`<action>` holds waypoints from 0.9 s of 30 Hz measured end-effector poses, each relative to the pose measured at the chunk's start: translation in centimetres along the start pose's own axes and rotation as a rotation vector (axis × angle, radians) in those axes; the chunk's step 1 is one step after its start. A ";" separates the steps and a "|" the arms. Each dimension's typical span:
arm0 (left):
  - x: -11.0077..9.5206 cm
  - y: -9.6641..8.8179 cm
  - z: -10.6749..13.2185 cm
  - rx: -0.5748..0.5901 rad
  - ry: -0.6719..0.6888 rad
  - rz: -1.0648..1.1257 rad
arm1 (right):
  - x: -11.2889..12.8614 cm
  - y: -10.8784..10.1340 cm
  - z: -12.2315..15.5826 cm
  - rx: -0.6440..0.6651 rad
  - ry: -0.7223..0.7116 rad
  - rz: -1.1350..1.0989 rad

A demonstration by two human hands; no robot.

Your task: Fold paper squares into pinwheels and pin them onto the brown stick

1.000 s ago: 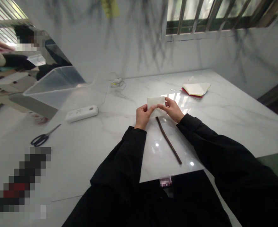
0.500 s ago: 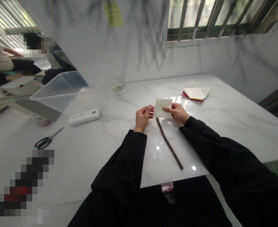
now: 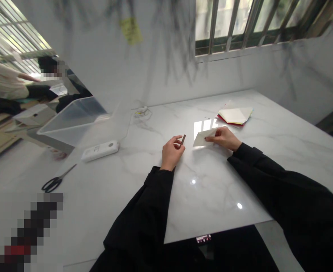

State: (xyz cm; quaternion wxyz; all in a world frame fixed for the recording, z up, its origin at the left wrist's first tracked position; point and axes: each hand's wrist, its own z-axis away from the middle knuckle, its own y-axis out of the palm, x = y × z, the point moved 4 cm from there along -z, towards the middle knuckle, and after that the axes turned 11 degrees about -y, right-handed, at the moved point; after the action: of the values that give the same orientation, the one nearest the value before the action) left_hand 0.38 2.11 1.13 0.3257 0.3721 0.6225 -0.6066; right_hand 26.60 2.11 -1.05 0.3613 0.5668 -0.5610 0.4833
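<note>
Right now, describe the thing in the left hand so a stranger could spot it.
On the white marble table, look just left of the folded white paper. The left hand pinches a thin dark brown stick, seen end-on: the only dark, slender thing there.

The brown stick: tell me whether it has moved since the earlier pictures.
Yes. The brown stick lay on the table before; now the left hand holds it raised, only its tip showing.
</note>
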 end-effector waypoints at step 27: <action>-1.6 1.0 1.5 0.534 -0.119 0.461 | 5.6 2.0 0.6 0.018 -0.420 0.339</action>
State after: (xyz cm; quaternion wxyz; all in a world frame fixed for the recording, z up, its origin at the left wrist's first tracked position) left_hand 2.00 0.48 1.86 0.3810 0.5389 0.3218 -0.6789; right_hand 24.16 -0.28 3.88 0.1455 0.5559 -0.7062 0.4137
